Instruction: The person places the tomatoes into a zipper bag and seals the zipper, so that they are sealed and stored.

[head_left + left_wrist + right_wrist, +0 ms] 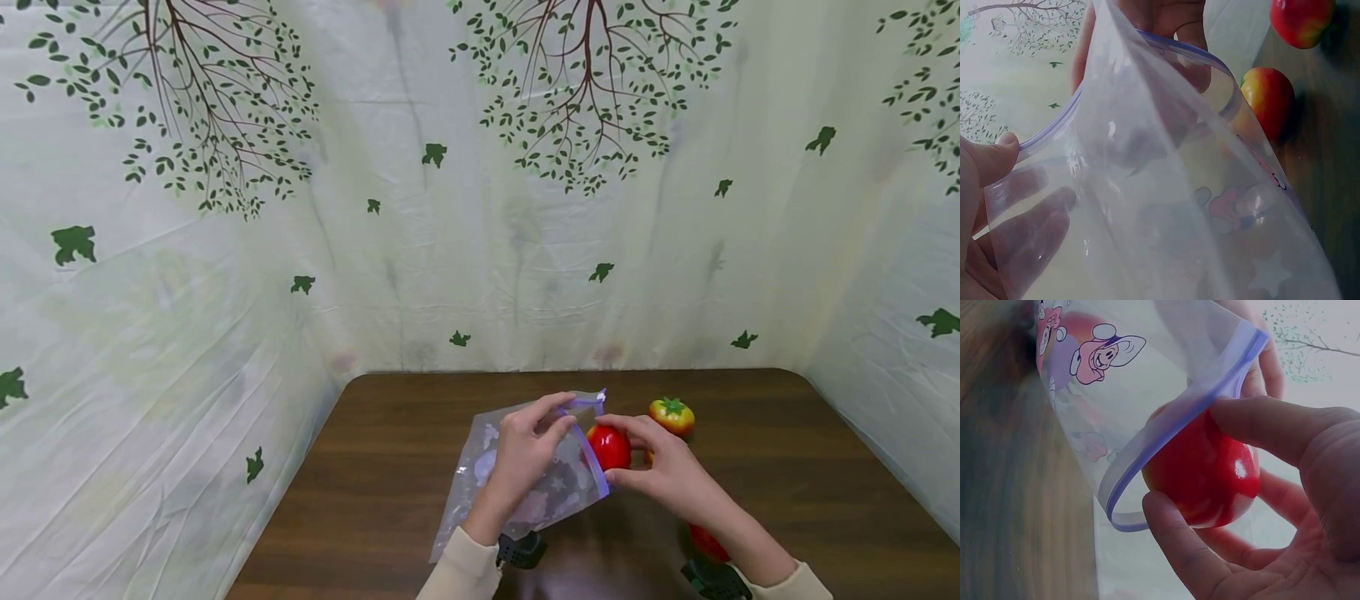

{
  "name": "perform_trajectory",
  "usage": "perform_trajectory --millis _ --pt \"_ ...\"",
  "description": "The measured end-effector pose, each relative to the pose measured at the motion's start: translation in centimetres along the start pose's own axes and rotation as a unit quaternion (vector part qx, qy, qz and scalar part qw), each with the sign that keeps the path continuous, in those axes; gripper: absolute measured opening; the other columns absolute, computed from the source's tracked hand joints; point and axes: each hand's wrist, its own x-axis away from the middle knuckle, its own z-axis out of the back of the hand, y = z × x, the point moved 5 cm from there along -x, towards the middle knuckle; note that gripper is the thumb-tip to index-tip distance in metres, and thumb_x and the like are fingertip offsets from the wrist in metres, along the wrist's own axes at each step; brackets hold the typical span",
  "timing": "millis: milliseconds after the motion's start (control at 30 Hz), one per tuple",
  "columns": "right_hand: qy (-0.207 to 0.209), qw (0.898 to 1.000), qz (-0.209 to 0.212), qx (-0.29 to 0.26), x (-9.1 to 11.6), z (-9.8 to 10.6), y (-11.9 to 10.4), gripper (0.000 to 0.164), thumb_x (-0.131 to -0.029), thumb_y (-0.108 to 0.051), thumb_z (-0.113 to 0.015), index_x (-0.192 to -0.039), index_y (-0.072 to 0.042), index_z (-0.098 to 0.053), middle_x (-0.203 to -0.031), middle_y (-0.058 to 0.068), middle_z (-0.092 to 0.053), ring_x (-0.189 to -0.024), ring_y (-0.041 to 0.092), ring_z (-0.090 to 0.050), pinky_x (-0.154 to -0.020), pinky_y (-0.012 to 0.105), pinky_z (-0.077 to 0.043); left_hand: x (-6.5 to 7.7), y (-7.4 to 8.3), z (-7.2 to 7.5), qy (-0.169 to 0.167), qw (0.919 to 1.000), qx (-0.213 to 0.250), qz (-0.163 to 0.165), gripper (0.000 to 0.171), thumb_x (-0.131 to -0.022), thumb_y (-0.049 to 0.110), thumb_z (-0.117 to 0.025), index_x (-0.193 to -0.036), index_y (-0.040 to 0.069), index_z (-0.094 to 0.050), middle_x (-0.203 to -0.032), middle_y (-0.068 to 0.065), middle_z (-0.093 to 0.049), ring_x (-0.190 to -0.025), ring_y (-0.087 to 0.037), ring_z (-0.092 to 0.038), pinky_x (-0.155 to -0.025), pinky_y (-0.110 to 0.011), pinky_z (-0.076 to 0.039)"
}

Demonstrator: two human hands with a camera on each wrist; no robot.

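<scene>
My left hand (525,450) pinches the rim of a clear zip bag (1147,206) with a purple seal and printed cartoon figures. Its thumb shows at the seal in the left wrist view, fingers behind the film. At the bag's mouth, my right hand (667,467) grips a shiny red apple (1210,469) between thumb and fingers. Part of the apple lies behind the purple rim in the right wrist view. The bag's mouth is spread apart and faces the right hand.
A yellow-red fruit with a green leafy top (672,417) sits on the brown table (390,467) beyond the right hand. Another red fruit (707,542) is partly covered by the right wrist. A leaf-printed white cloth (525,250) hangs behind the table.
</scene>
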Motion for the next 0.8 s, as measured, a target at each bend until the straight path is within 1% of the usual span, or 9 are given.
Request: perform_trajectory --millis 100,267,367,667,800 --pt "0.003 1.0 -0.003 0.015 0.0 -0.02 0.11 0.066 -0.077 -0.031 -0.089 -0.137 -0.03 -0.059 -0.126 0.003 -0.059 -0.114 0.036 -0.062 -0.079 0.038 -0.06 0.04 0.06 -0.13 -0.002 1.0 -0.006 -0.003 0.033 -0.093 0.014 -0.073 -0.126 0.014 -0.07 -0.116 0.002 -0.073 -0.094 -0.008 -0.071 -0.083 -0.024 -0.056" --pt "0.007 1.0 -0.008 0.02 0.05 -0.04 0.21 0.066 -0.076 -0.03 -0.09 -0.135 -0.031 -0.06 -0.12 0.002 -0.059 -0.111 0.034 -0.063 -0.076 0.032 -0.06 0.17 -0.07 -0.35 -0.008 0.9999 -0.015 0.001 0.033 -0.094 0.019 -0.072 -0.127 0.015 -0.07 -0.117 0.004 -0.073 -0.093 -0.006 -0.07 -0.083 -0.023 -0.056" --pt "0.006 1.0 -0.011 0.024 0.04 -0.06 0.25 0.066 -0.076 -0.03 -0.09 -0.135 -0.031 -0.061 -0.119 0.003 -0.059 -0.11 0.033 -0.063 -0.076 0.031 -0.06 0.19 -0.15 -0.39 -0.009 0.9999 -0.014 0.001 0.033 -0.094 0.02 -0.072 -0.127 0.015 -0.07 -0.117 0.004 -0.072 -0.095 -0.006 -0.07 -0.083 -0.023 -0.056" --pt "-0.013 0.999 -0.025 0.021 -0.06 -0.32 0.46 0.064 -0.079 -0.033 -0.087 -0.136 -0.028 -0.06 -0.121 0.005 -0.057 -0.11 0.037 -0.064 -0.076 0.032 -0.06 0.05 0.11 -0.26 -0.001 0.9995 -0.016 -0.029 0.03 -0.094 0.016 -0.072 -0.124 0.011 -0.07 -0.113 0.0 -0.074 -0.093 -0.006 -0.071 -0.083 -0.023 -0.056" --pt "-0.022 0.999 -0.026 0.009 0.05 -0.52 0.45 0.061 -0.082 -0.035 -0.085 -0.137 -0.027 -0.059 -0.124 0.007 -0.058 -0.108 0.033 -0.066 -0.076 0.03 -0.059 0.02 0.23 -0.19 0.001 0.9994 -0.013 -0.031 0.031 -0.093 0.012 -0.074 -0.124 0.01 -0.07 -0.114 -0.001 -0.074 -0.096 -0.006 -0.071 -0.084 -0.024 -0.056"
